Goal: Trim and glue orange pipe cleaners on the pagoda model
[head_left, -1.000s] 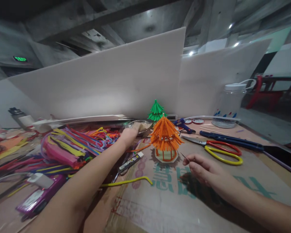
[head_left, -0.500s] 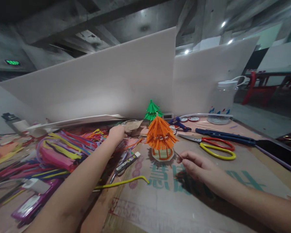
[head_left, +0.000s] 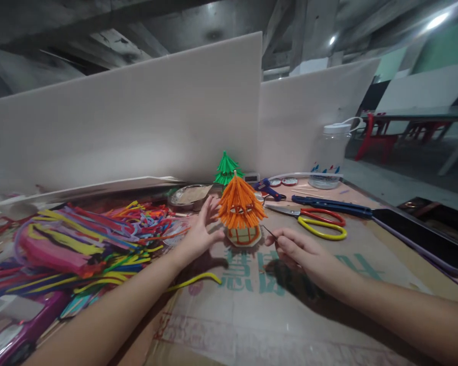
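Note:
An orange pipe-cleaner roof model point(head_left: 242, 203) stands upright on a pale base with an orange frame. My left hand point(head_left: 201, 230) is beside its left side, thumb and fingers spread, with nothing between them. On the right, my right hand point(head_left: 290, 246) pinches a thin dark stick point(head_left: 267, 231) whose tip points toward the model's lower right edge. Behind the orange model stands a green tree-shaped piece point(head_left: 226, 168). A yellow pipe cleaner point(head_left: 198, 278) lies in front of my left wrist.
Colourful pipe cleaners point(head_left: 64, 239) are heaped at the left. Scissors point(head_left: 322, 223), a blue glue gun point(head_left: 269, 189), a phone point(head_left: 416, 239) and a clear bottle point(head_left: 326, 157) are at the right. A round dish point(head_left: 183, 197) sits behind my left hand, before a white panel point(head_left: 156, 117).
My left hand has moved from near the round dish to the orange model's left side, its fingers now spread. My right hand still pinches the thin stick. The camera view has shifted right.

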Motion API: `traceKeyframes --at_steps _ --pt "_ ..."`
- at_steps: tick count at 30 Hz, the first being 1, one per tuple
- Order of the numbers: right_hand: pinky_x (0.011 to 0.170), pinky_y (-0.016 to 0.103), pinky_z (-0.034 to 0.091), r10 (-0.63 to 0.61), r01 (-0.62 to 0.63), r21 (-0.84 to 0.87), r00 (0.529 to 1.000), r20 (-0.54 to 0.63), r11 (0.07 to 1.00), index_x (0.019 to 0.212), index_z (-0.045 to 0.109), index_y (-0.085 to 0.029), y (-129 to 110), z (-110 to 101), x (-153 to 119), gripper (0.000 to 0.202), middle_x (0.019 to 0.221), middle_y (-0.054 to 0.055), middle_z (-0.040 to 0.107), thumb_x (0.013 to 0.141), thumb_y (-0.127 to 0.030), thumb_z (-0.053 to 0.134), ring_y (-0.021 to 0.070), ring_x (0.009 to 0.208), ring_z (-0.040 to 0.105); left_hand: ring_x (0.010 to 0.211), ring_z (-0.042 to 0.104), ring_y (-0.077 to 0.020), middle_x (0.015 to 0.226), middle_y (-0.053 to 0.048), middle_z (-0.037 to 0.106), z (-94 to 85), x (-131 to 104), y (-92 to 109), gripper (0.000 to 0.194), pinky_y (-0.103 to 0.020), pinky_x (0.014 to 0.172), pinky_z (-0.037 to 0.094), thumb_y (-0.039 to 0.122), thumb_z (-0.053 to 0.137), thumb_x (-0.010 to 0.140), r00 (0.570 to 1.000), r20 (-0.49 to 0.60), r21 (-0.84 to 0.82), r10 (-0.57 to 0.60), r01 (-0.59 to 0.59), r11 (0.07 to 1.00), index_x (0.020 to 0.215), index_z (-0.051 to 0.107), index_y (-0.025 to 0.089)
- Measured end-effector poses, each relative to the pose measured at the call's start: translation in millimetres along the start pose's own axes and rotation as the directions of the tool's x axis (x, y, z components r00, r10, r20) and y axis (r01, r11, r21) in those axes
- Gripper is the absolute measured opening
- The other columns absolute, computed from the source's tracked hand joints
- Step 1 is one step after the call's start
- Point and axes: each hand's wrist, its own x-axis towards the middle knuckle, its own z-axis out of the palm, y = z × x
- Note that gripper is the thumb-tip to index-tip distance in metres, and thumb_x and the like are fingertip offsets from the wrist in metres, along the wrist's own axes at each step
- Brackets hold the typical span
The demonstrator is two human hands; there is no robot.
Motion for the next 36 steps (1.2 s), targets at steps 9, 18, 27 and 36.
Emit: traceKeyframes --at_steps 9,18,27,36 --pt "0.048 0.025 0.022 0.012 -0.012 -0.008 1.000 0.005 1.000 0.093 0.057 -0.018 -1 2 2 0.047 0.063 -0.006 0.037 0.091 -0.066 0.053 0.0098 0.054 0.031 0.117 0.063 -0.0269 0.118 -0.010 0.070 21.7 2 13 0.046 -0.040 0.103 0.049 0.040 0.072 0.080 0.985 0.168 0.169 -0.032 0.003 0.986 0.119 0.063 0.018" --pt "0.047 0.024 0.022 0.000 0.000 0.007 1.000 0.031 1.000 0.103 0.057 -0.016 1 4 -7 0.053 0.066 -0.007 0.037 0.088 -0.068 0.056 0.0085 0.055 0.031 0.110 0.062 -0.0309 0.116 -0.013 0.069 26.3 -13 18 0.038 -0.042 0.099 0.049 0.045 0.064 0.085 0.978 0.132 0.468 0.163 -0.207 0.859 0.110 0.066 0.016" --pt "0.044 0.023 0.019 0.003 0.007 0.098 0.995 -0.099 0.995 0.099 0.059 -0.018 1 -2 3 0.056 0.062 -0.007 0.036 0.082 -0.072 0.060 0.0077 0.051 0.028 0.105 0.067 -0.0277 0.106 -0.009 0.074 33.7 -14 26 0.033 -0.039 0.093 0.056 0.037 0.061 0.085 0.983 0.184 0.167 -0.010 -0.021 0.986 0.110 0.068 0.018" --pt "0.046 0.023 0.021 -0.048 0.049 0.041 0.998 -0.041 0.998 0.100 0.061 -0.017 -2 2 -6 0.050 0.063 -0.007 0.037 0.090 -0.066 0.054 0.0084 0.052 0.029 0.107 0.068 -0.0280 0.096 -0.007 0.076 19.3 -17 4 0.021 -0.040 0.097 0.055 0.036 0.064 0.082 0.993 0.116 0.391 0.029 -0.073 0.918 0.094 0.073 0.023"
